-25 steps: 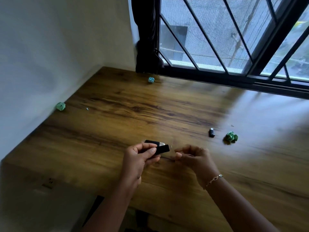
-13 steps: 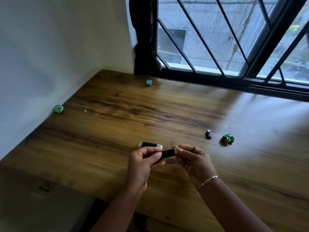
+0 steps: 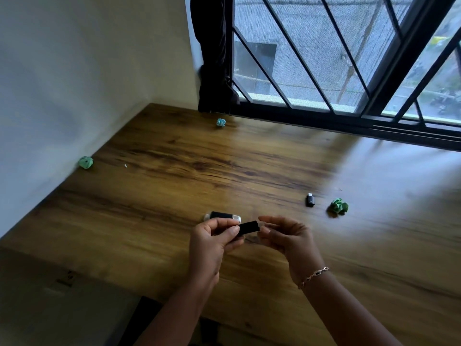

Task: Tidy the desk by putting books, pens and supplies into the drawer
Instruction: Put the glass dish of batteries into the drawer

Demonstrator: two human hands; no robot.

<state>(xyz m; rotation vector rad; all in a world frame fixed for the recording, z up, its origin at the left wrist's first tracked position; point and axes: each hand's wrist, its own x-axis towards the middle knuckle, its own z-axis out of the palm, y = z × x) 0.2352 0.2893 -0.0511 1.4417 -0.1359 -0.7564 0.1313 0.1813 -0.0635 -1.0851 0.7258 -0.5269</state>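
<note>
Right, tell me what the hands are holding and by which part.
A small black stick: the left hand pinches its left end between thumb and fingers, and the right hand pinches its right tip. The middle is bare.

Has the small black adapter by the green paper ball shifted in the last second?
No. The adapter lies just left of the green paper ball, with the same gap and angle as before. Only the camera view shifted.

Head-worn view, downward over desk (image 3: 159,201)
</note>
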